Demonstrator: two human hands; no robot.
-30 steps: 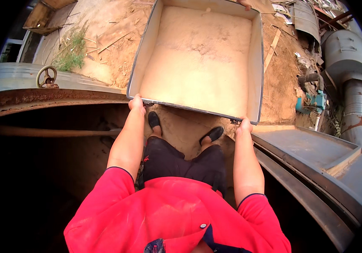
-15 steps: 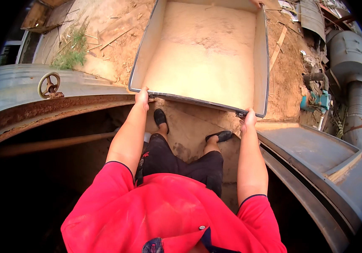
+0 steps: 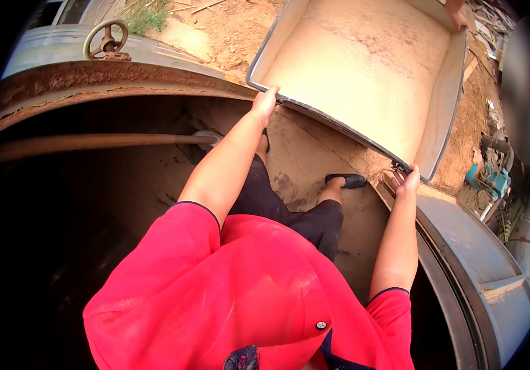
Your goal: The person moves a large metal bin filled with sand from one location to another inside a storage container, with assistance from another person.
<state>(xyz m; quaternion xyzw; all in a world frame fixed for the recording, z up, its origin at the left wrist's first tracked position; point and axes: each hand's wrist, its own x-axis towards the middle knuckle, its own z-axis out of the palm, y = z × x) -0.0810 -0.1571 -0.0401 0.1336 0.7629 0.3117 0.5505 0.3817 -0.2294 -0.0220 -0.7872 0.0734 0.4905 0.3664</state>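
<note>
Left hand closed over the near rim of a large, shallow metal tray, at its left corner. Right hand gripped the same rim at the right corner, fingers curled round the edge. Tray held out ahead at arm's length, tilted, its pale sandy floor turned toward the camera, above reddish dirt ground. Far edge of the tray touched by another person's hand, only partly in view. Below the arms: black trousers, black shoes, feet set on a brown sloping surface inside a big rusty round vessel. Long bar crossing the dark interior on the left. Small handwheel beyond the vessel's rim. Blue-green fitting on the ground at right. Red shirt filling the lower part of the view.
</note>
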